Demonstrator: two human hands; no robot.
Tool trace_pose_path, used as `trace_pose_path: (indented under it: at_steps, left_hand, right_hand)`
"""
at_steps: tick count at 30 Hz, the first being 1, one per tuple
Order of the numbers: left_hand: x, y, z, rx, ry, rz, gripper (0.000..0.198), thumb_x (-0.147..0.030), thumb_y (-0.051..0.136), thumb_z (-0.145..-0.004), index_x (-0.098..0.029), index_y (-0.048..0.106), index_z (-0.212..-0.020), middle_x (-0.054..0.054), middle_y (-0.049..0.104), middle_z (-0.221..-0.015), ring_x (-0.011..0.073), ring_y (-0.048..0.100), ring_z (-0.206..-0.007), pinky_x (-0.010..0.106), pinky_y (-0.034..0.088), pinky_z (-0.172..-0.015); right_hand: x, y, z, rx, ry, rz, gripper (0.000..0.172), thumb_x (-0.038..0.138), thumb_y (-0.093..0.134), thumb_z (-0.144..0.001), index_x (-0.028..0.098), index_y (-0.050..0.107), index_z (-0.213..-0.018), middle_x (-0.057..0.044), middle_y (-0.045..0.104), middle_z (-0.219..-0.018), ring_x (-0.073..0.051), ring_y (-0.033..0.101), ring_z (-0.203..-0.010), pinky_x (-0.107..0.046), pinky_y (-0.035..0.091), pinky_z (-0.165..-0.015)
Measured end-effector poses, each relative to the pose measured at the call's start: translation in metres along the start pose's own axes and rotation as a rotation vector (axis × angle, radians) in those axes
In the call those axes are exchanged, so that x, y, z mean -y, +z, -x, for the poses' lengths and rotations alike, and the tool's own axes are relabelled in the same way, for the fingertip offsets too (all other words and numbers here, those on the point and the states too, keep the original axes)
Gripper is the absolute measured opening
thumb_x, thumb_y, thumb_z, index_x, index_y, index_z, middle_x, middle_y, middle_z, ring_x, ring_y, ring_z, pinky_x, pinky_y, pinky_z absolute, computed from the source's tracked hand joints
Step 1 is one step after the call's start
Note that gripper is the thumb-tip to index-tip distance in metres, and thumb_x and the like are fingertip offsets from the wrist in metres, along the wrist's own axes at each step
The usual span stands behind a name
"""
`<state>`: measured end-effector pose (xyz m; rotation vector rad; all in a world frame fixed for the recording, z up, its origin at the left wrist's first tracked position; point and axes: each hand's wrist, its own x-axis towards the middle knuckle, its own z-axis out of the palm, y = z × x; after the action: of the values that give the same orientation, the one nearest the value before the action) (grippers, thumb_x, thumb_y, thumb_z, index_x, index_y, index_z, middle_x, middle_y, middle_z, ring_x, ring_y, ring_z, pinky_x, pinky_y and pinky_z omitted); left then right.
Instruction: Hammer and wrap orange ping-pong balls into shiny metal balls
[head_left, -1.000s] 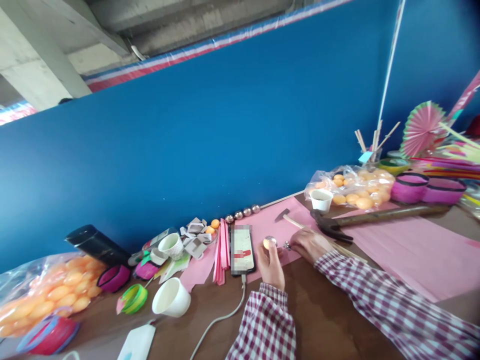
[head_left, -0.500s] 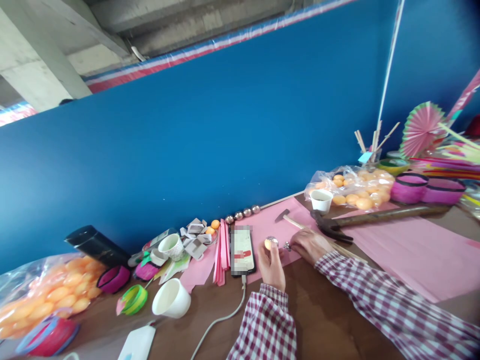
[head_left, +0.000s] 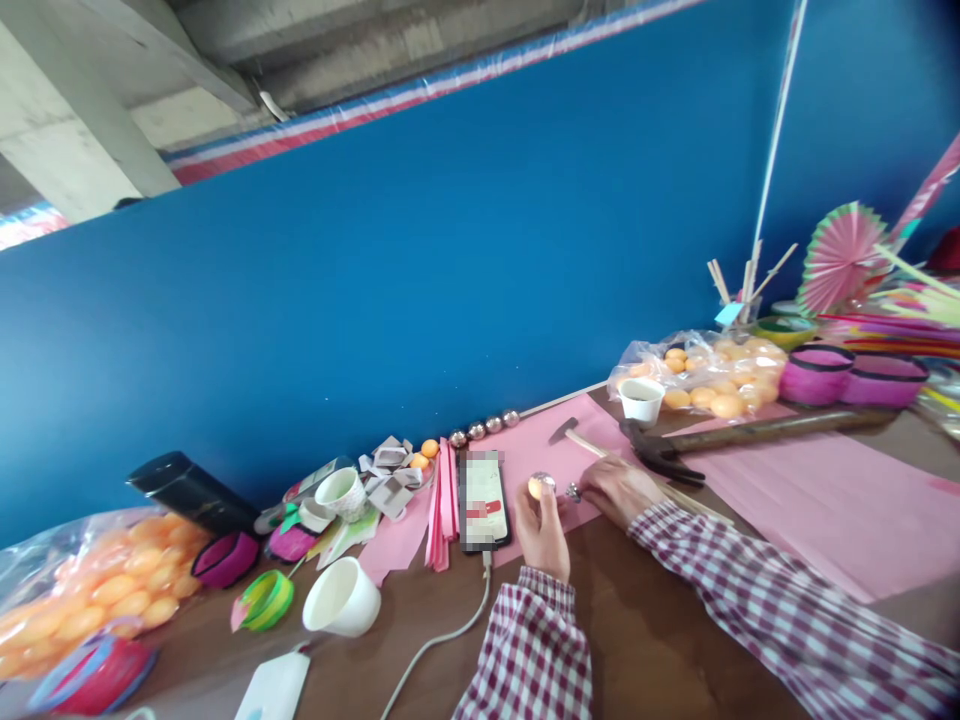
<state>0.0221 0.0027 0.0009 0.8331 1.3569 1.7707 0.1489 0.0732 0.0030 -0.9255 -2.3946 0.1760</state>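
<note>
My left hand point(head_left: 545, 532) pinches a small orange ball point(head_left: 537, 486) with a shiny cap on it, held just above the pink paper point(head_left: 757, 490). My right hand point(head_left: 619, 490) rests on the paper just right of it, fingers curled round a small silvery piece point(head_left: 574, 491). Both sleeves are red-and-white check. A phone point(head_left: 484, 498) on a white cable lies left of my left hand. A small hammer point(head_left: 574, 436) lies behind my right hand.
A large dark hammer point(head_left: 675, 450) lies to the right. Bags of orange balls sit at the left point(head_left: 90, 590) and right point(head_left: 712, 375). White cups point(head_left: 341, 598), point(head_left: 642, 400), pink baskets point(head_left: 855, 375), paper fans point(head_left: 840, 255) and silver balls point(head_left: 484, 428) line the blue wall.
</note>
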Motion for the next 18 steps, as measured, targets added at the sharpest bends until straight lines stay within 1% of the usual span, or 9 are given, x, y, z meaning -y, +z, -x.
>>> trace_pose_path:
  at_steps: [6, 12, 18]
  left_hand:
    - [-0.0014, 0.0006, 0.0005, -0.012, -0.003, 0.011, 0.038, -0.043, 0.053, -0.074, -0.014, 0.05, -0.098, 0.006, 0.056, -0.084, 0.013, 0.058, -0.069, 0.028, 0.049, -0.066]
    - [-0.004, 0.0027, 0.0014, -0.036, -0.017, 0.027, 0.039, -0.044, 0.055, -0.072, -0.014, 0.051, -0.097, 0.005, 0.057, -0.083, 0.0127, 0.059, -0.068, 0.029, 0.049, -0.066]
    - [-0.0028, 0.0012, 0.0012, -0.023, -0.021, 0.043, 0.039, -0.044, 0.056, -0.071, -0.014, 0.052, -0.096, 0.005, 0.058, -0.083, 0.0131, 0.059, -0.068, 0.029, 0.049, -0.066]
  right_hand:
    - [0.0005, -0.0001, 0.0009, -0.04, -0.01, -0.01, 0.012, 0.022, 0.051, -0.077, 0.018, 0.061, -0.071, -0.003, 0.064, -0.073, -0.016, 0.056, -0.076, -0.029, 0.04, -0.079]
    - [0.0031, -0.0009, 0.0019, -0.036, 0.001, 0.003, 0.012, 0.02, 0.05, -0.077, 0.018, 0.06, -0.07, -0.003, 0.063, -0.072, -0.016, 0.055, -0.075, -0.029, 0.04, -0.077]
    - [0.0062, -0.0019, 0.0017, -0.045, 0.039, 0.022, 0.01, 0.02, 0.051, -0.075, 0.019, 0.059, -0.068, -0.003, 0.062, -0.07, -0.016, 0.055, -0.074, -0.028, 0.04, -0.074]
